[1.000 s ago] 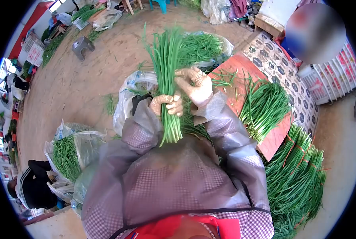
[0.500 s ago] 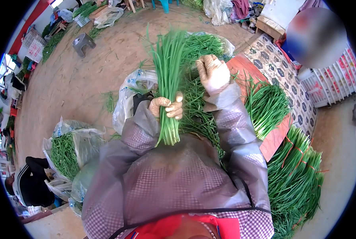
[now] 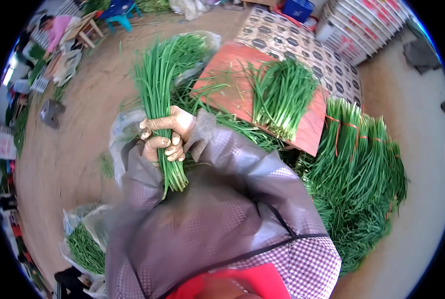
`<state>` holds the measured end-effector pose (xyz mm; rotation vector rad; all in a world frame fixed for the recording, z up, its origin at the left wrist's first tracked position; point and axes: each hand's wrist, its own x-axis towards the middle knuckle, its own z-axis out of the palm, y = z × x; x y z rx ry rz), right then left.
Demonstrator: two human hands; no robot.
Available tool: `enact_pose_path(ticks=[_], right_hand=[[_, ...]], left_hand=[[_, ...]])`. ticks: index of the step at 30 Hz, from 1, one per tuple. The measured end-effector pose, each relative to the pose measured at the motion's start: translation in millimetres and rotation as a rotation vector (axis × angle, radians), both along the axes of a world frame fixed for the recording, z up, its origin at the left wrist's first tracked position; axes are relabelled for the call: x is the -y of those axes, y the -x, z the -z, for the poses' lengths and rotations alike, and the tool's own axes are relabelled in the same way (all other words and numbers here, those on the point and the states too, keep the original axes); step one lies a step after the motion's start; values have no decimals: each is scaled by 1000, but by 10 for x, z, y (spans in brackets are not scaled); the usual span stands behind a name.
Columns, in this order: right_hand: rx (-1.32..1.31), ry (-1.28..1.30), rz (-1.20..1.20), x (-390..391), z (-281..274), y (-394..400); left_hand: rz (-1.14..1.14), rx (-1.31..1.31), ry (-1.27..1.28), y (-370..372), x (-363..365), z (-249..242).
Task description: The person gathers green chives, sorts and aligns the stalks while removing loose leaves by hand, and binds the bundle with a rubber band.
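Observation:
An upright bunch of long green stalks (image 3: 155, 84) stands in front of my chest, its pale cut ends pointing down. My left hand (image 3: 163, 150), in a soiled glove, is wrapped round the lower stalks. Just above it, my right hand (image 3: 170, 123) also closes round the same bunch, fingers curled over its left side. Another pile of green stalks (image 3: 284, 97) lies on a red board (image 3: 227, 65) to the right, and loose greens (image 3: 242, 130) lie between the board and my arm.
Tied bundles (image 3: 362, 144) with red bands are heaped at the right. A plastic bag of greens (image 3: 85, 246) is at lower left, a grey stool (image 3: 52, 113) at left. White crates (image 3: 354, 32) stand upper right. A person in pink (image 3: 59, 32) is far upper left.
My right hand has come left and down from beside the bunch and now grips it above my left hand. The view has turned right, so the board and bundles appear further left.

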<state>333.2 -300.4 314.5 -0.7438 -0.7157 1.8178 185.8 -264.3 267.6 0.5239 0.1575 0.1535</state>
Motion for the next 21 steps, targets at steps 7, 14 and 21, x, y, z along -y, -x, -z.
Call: enact_pose_path(ticks=[7, 14, 21], right_hand=[[-136, -114, 582, 214, -238, -772], [-98, -230, 1177, 940, -460, -2227], [-15, -2, 1232, 1690, -20, -3276]], left_hand=[[191, -178, -360, -610, 234, -324], [552, -186, -649, -1253, 280, 201], [334, -542, -983, -2408, 76, 562]])
